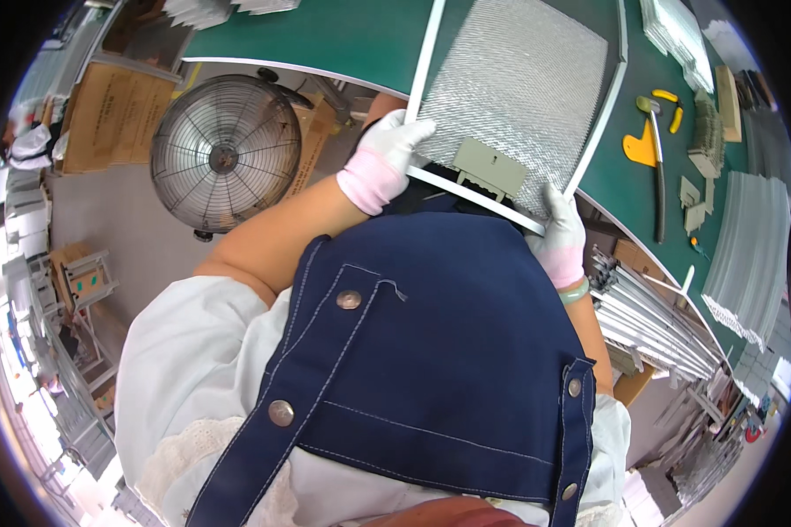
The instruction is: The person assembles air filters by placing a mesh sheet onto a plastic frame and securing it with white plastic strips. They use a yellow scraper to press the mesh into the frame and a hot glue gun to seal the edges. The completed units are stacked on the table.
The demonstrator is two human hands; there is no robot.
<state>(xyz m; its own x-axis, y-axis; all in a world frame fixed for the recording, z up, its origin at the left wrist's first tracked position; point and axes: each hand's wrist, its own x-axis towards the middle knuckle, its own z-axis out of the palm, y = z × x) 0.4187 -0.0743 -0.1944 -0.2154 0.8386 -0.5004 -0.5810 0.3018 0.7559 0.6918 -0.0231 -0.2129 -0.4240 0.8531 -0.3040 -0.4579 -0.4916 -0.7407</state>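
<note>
Green tabletop (325, 37) | white frame (425, 61) around silver mesh (527, 83) | left hand (390, 145), right hand (564, 235): fingers pinching frame

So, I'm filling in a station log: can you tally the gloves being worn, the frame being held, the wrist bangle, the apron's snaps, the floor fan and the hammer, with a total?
Gloves: 2
Frame: 1
Bangle: 1
Snaps: 4 visible
Fan: 1
Hammer: 1
Total: 10
</note>
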